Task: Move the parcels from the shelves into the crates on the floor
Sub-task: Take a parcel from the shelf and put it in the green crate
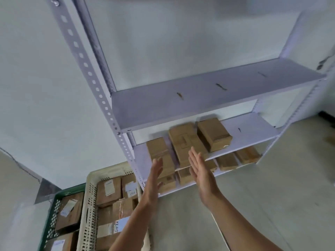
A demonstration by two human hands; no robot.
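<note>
both hands are held flat and empty, fingers straight and palms turned to each other, just in front of the middle shelf (253,131): the left hand (154,178) and the right hand (201,171). the middle parcel (183,142) lies on this shelf, near its front edge. if it is only squeezed by flat palms, it could slip and fall below the shelf. the left parcel (157,151), just beside it, could be dragged off too. the white crate (89,189), below and left of the shelf, looks nearly filled, so a parcel could slide off the heap.
</note>
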